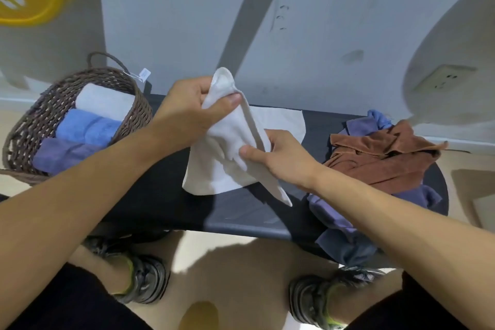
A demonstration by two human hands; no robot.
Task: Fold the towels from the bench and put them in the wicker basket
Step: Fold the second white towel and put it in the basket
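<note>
White towel [227, 142] pinched by 2 hands [187, 112]

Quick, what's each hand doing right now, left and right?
Left hand: closed, pinching the top of the white towel above the bench.
Right hand: closed, gripping the same towel lower down.

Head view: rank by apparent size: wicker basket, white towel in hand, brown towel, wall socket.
1. wicker basket
2. white towel and brown towel: look alike; both bunched, so not ranked
3. wall socket, smallest, though farther away
</note>
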